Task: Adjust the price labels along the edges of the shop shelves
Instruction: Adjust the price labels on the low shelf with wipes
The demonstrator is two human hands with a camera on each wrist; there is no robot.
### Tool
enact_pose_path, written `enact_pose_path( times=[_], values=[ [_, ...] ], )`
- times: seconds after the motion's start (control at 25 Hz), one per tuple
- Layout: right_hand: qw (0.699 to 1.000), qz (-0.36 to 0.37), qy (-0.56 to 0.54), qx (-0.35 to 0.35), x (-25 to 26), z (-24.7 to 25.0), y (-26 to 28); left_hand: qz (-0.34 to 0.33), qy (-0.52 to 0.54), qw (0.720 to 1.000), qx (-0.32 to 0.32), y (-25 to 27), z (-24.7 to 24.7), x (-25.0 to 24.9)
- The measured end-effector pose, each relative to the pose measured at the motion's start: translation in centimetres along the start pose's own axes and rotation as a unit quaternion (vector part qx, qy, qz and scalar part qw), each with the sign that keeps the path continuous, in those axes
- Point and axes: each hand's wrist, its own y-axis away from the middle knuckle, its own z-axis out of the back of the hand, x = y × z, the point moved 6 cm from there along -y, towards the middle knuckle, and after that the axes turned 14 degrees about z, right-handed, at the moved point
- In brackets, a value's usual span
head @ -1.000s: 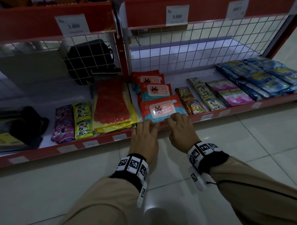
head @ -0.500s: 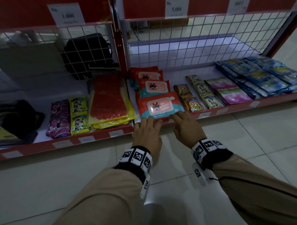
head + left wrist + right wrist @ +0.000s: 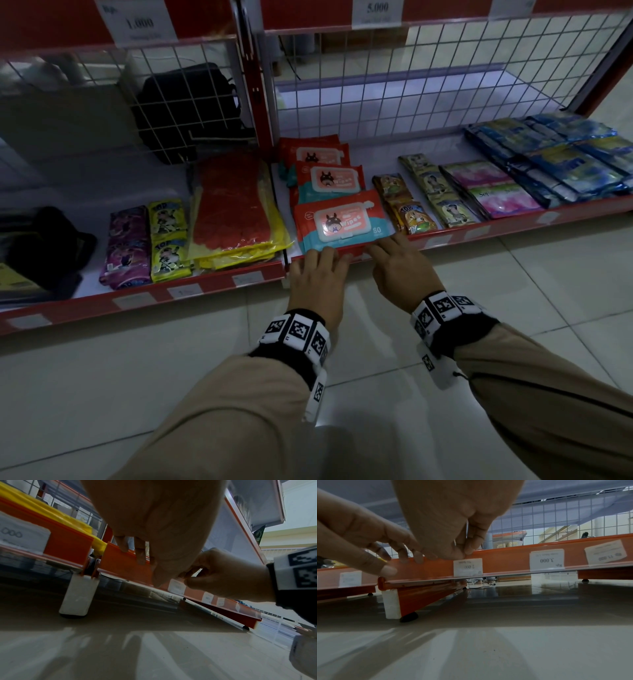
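Both hands at bottom shelf edge (image 3: 445, 236). Left hand (image 3: 317, 281): fingers straight, resting on rail, prob. steadying it. Right hand (image 3: 399, 267): thumb and fingers pinch price label (image 3: 468, 567) top to reseat it. Wipes pack (image 3: 342, 221) just behind.

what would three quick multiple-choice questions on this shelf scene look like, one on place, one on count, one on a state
1. Where do both hands rest?
A. on the floor
B. on the bottom shelf's front edge, before the wipes
C. on the wire grid

2. How many wipes packs lie in the row?
A. one
B. three
C. six

3. How are the numbers on the price label nearest the right hand printed?
A. upright
B. upside down
C. sideways

Answers: 1 B, the left hand and right hand sit on the shelf edge before the wipes packs. 2 B, three packs run front to back. 3 B, the price label reads inverted in the right wrist view.
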Motion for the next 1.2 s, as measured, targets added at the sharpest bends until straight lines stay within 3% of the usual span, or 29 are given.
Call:
enact_pose_path(
  times=[0.32,0.56,0.8,0.88,0.96,1.04,1.2],
  values=[
    [0.998,-0.003,0.038,0.059,0.2,-0.3,-0.8,0.002,-0.002,1.0,0.006,0.3,-0.1,-0.1],
    [0.986,0.034,0.099,0.128,0.4,-0.1,-1.4,-0.021,-0.003,1.0,-0.017,-0.1,0.2,0.0],
    [0.986,0.02,0.097,0.137,0.0,0.8,-2.8,-0.02,-0.009,1.0,-0.006,0.0,-0.1,0.3],
    [0.996,-0.003,0.024,0.087,-0.7,1.7,-2.9,-0.021,-0.014,1.0,-0.004,-0.2,0.0,0.4],
    [0.991,-0.062,-0.115,-0.017,-1.7,2.6,-2.5,-0.02,-0.012,1.0,-0.003,-0.3,0.0,0.6],
    [0.955,-0.128,-0.247,-0.098,-2.5,2.9,-1.6,-0.005,0.017,1.0,-0.001,-0.6,0.2,0.8],
    [0.865,-0.203,-0.442,-0.126,-2.3,1.9,-0.4,0.066,0.125,0.99,0.011,-0.9,0.5,1.4]
  ],
)
